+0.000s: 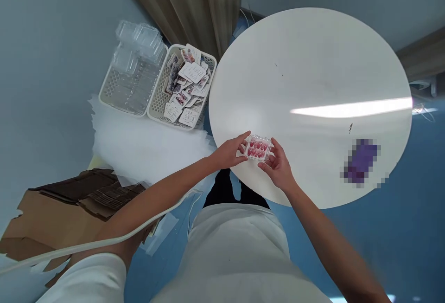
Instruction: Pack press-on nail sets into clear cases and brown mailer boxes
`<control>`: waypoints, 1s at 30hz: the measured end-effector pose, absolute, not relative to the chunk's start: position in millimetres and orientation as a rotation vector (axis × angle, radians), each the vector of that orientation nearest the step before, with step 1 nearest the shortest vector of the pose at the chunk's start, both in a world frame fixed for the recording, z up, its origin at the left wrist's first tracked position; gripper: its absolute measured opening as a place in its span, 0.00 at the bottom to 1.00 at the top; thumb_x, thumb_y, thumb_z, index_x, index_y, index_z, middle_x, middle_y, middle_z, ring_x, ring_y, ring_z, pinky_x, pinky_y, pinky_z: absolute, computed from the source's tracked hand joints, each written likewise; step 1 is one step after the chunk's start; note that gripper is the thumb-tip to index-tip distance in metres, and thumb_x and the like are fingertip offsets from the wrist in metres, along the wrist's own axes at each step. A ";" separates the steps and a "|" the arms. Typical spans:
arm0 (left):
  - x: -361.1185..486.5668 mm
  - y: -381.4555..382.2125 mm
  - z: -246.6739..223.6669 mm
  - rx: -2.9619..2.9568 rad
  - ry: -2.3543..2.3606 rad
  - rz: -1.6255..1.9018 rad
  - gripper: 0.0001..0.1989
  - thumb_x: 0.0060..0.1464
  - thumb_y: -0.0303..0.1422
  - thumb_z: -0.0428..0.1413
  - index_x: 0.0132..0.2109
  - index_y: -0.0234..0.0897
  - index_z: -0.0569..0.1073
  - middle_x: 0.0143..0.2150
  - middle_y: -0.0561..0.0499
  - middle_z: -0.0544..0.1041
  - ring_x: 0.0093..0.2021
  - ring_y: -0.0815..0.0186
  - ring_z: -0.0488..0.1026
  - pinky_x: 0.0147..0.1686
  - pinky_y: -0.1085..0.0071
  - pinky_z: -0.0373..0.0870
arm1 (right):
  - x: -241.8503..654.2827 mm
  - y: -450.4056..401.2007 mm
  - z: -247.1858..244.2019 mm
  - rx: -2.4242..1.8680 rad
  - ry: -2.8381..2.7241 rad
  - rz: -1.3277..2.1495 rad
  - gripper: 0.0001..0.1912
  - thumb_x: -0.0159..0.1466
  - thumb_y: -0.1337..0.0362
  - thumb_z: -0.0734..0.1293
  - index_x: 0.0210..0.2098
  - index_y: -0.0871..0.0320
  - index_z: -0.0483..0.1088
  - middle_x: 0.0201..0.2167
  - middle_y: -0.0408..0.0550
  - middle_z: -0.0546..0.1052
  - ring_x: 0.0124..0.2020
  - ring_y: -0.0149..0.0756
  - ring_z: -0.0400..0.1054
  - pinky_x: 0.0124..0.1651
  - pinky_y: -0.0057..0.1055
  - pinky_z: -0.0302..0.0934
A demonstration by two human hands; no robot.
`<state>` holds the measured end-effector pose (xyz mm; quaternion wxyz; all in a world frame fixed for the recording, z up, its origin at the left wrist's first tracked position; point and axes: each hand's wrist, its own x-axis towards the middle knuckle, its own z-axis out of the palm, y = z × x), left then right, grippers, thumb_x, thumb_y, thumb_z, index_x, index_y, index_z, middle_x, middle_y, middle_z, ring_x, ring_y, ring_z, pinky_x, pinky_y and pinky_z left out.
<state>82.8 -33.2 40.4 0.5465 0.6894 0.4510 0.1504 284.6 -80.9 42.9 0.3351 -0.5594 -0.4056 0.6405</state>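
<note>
Between my two hands is a small clear plastic box [257, 148] with two rows of pink-red press-on nails showing inside it. My left hand [232, 151] grips its left end, thumb at the near side and fingers at the far side. On the right end, my right hand [278, 164] holds it the same way. The box is over the near left part of the round white table [313, 61]; whether it touches the tabletop I cannot tell.
Left of the table stands a white basket [153, 112] of printed cards and nail sets. Beside it, another basket [104, 90] holds clear plastic boxes [141, 38]. White sheets [149, 147] and flattened cardboard [59, 215] lie nearer. A blurred purple object [362, 161] is on the table's right.
</note>
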 end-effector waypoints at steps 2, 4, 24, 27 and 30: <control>66.0 -31.8 36.0 1.632 1.090 0.364 0.39 0.46 0.33 0.56 0.62 0.40 0.47 0.46 0.47 0.70 0.36 0.68 0.70 0.42 0.67 0.66 | 269.1 -76.6 39.3 -1.479 -1.126 1.666 0.45 0.49 0.58 0.71 0.60 0.45 0.43 0.54 0.51 0.60 0.45 0.40 0.66 0.50 0.45 0.60; 49.1 -30.7 32.3 1.626 1.102 0.384 0.39 0.46 0.33 0.56 0.62 0.40 0.47 0.47 0.46 0.69 0.36 0.68 0.70 0.41 0.68 0.66 | 253.3 -71.7 37.8 -1.508 -1.197 1.640 0.44 0.50 0.58 0.70 0.60 0.45 0.43 0.54 0.51 0.61 0.46 0.40 0.66 0.51 0.46 0.59; -9.5 -10.7 24.6 1.645 1.194 0.383 0.38 0.44 0.41 0.58 0.61 0.39 0.52 0.35 0.52 0.72 0.34 0.66 0.70 0.37 0.69 0.67 | 209.4 -31.5 36.7 -1.631 -1.597 1.451 0.40 0.47 0.55 0.70 0.57 0.48 0.52 0.39 0.45 0.69 0.33 0.35 0.64 0.42 0.38 0.61; -5.9 -13.7 25.5 1.657 1.275 0.394 0.37 0.47 0.37 0.56 0.61 0.39 0.50 0.41 0.49 0.72 0.33 0.66 0.71 0.36 0.68 0.66 | 202.7 -29.9 34.7 -1.686 -1.586 1.399 0.40 0.48 0.56 0.69 0.57 0.48 0.51 0.39 0.46 0.68 0.32 0.35 0.65 0.39 0.37 0.61; -1.6 -14.7 23.9 1.637 1.402 0.421 0.32 0.49 0.35 0.53 0.60 0.37 0.53 0.44 0.46 0.72 0.35 0.64 0.71 0.37 0.67 0.66 | 194.3 -23.5 29.3 -1.753 -1.617 1.327 0.40 0.49 0.57 0.68 0.58 0.49 0.49 0.40 0.47 0.69 0.33 0.36 0.65 0.40 0.39 0.61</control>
